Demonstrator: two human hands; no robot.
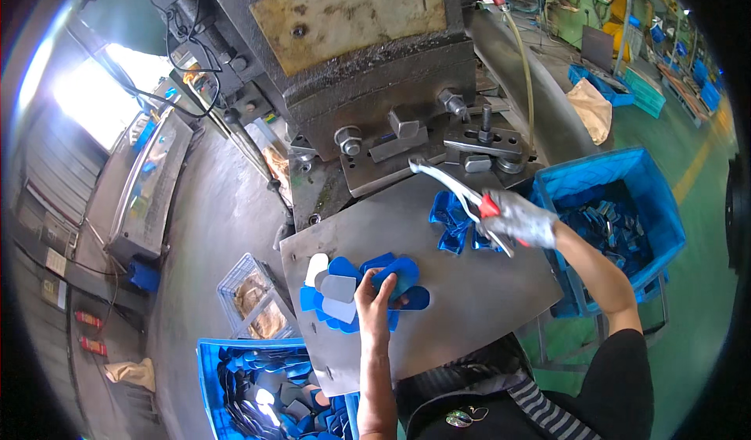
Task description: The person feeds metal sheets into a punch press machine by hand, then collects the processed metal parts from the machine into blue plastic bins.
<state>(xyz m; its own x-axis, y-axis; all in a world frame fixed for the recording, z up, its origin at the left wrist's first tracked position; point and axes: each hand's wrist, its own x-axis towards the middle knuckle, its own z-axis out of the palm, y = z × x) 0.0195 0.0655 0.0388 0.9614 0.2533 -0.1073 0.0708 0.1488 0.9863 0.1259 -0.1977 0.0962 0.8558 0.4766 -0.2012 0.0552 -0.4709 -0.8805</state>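
Observation:
My bare left hand (374,298) is closed on a flat blue plate (404,270) with a rounded end. It is over a loose pile of flat blue and grey plates (338,290) on the metal table (469,307). My gloved right hand (518,218) is wrapped round long pale tongs (452,182) with red on the grip. The tongs' tip points up and left, near the tooling of a press (391,139). Below the tongs lie several bent blue metal pieces (451,219), partly hidden by my right hand.
At the right stands a blue crate (618,166) holding bent metal pieces. Another blue crate (205,373), full of flat plates, is at the lower left, with a pale plastic basket (238,280) behind it. A metal chute (540,88) slopes beside the press.

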